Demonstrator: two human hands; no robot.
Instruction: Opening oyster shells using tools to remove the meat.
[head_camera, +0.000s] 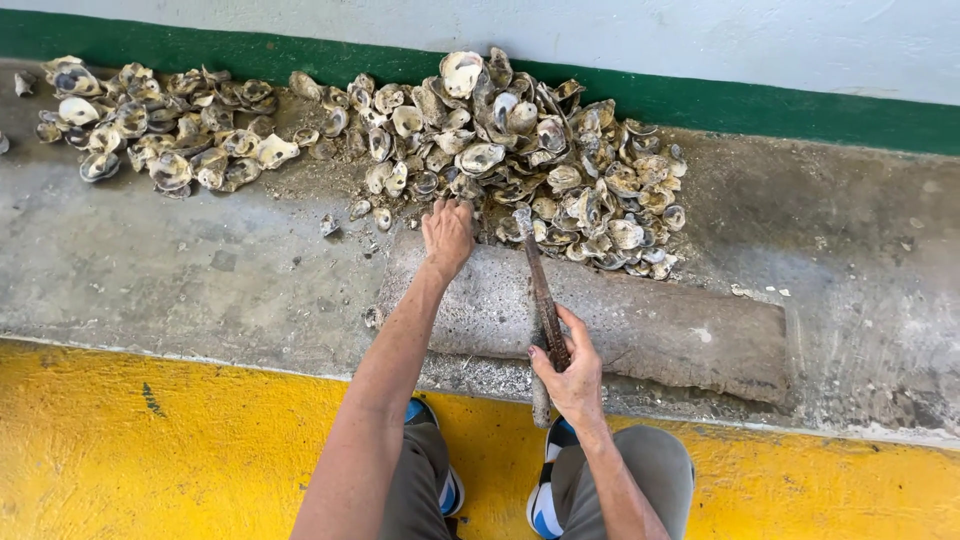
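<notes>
A big heap of grey-white oyster shells (520, 150) lies on a concrete bench against the wall. My left hand (447, 232) reaches out to the heap's near edge, its fingers curled onto the shells; whether it grips one I cannot tell. My right hand (570, 375) is closed around the handle of a rusty metal hammer-like tool (540, 290), whose head (522, 217) points toward the heap. The tool lies across a rough stone block (660, 325) in front of the heap.
A second, flatter spread of oyster shells (160, 125) lies at the left on the concrete bench (180, 270). A few loose shells (355, 212) sit between the heaps. The bench front is yellow (150, 440); a green stripe (780, 110) runs along the wall. My knees and shoes show below.
</notes>
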